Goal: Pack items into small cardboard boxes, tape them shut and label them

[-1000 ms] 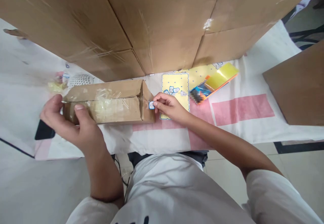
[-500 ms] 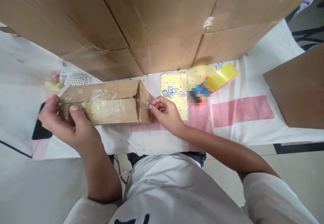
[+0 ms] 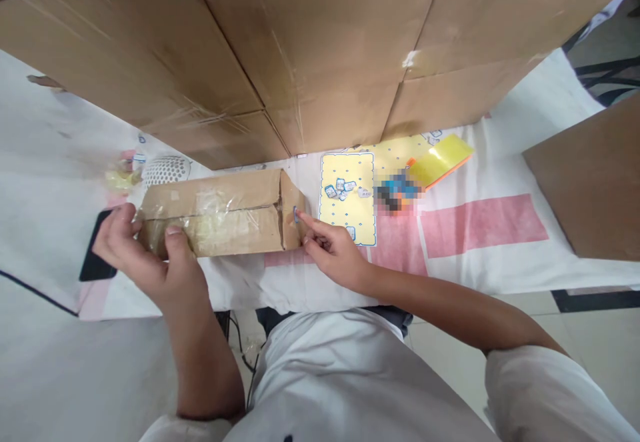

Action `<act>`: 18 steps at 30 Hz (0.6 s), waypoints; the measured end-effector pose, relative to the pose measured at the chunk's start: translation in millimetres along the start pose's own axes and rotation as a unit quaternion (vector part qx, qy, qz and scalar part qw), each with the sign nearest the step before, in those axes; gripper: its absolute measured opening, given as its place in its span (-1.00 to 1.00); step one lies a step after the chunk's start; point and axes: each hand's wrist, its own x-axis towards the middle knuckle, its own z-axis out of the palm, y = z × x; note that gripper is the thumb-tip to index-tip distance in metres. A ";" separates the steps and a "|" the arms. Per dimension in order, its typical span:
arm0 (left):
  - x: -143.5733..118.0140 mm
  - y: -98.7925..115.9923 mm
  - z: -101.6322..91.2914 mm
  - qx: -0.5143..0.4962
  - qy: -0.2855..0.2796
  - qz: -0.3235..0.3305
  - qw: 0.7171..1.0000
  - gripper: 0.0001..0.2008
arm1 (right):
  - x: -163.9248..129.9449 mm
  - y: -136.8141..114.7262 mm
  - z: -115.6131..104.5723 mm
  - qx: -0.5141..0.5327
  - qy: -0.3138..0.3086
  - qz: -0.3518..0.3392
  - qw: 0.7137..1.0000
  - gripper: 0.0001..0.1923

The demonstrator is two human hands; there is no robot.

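A long taped cardboard box (image 3: 220, 212) lies on the table in front of me. My left hand (image 3: 145, 255) grips its left end, thumb on top. A small blue-edged sticker (image 3: 296, 215) sits on the box's right end face. My right hand (image 3: 333, 250) is at that end, its index fingertip touching the box face just beside the sticker, the other fingers curled. Right of the box lies a yellow sticker sheet (image 3: 350, 209) with several small stickers on it.
Large cardboard cartons (image 3: 310, 49) wall off the back of the table. Another carton (image 3: 595, 182) stands at the right. A yellow-orange pack (image 3: 440, 159), a white perforated object (image 3: 165, 170) and a dark phone (image 3: 95, 265) under my left hand lie on the white and pink tablecloth (image 3: 480, 229).
My right hand carried the small sticker to the box's right end face and now only a fingertip rests beside it, pinch released. The left hand kept its grip.
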 end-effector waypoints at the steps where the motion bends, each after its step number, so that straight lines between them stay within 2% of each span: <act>1: 0.2 1.9 -0.4 0.001 -0.001 -0.002 1.000 -0.31 | 0.0 0.2 0.0 -0.009 -0.004 -0.010 1.000 -0.34; 7: 0.1 6.6 -1.5 0.028 -0.009 -0.045 0.999 -0.28 | 3.2 3.2 -4.6 -0.002 -0.052 -0.025 0.998 -0.28; 10: -0.4 8.3 -2.1 0.026 -0.011 -0.043 0.999 -0.30 | 1.9 6.3 -6.2 0.018 -0.041 -0.026 0.999 -0.31; 13: -1.4 10.7 -2.9 0.023 -0.020 -0.035 0.999 -0.33 | -1.6 8.5 -5.5 -0.009 -0.032 -0.030 0.999 -0.38; 18: -2.6 14.1 -2.8 0.020 -0.008 -0.043 0.999 -0.34 | -8.0 11.4 -2.6 -0.058 0.009 -0.126 0.990 -0.56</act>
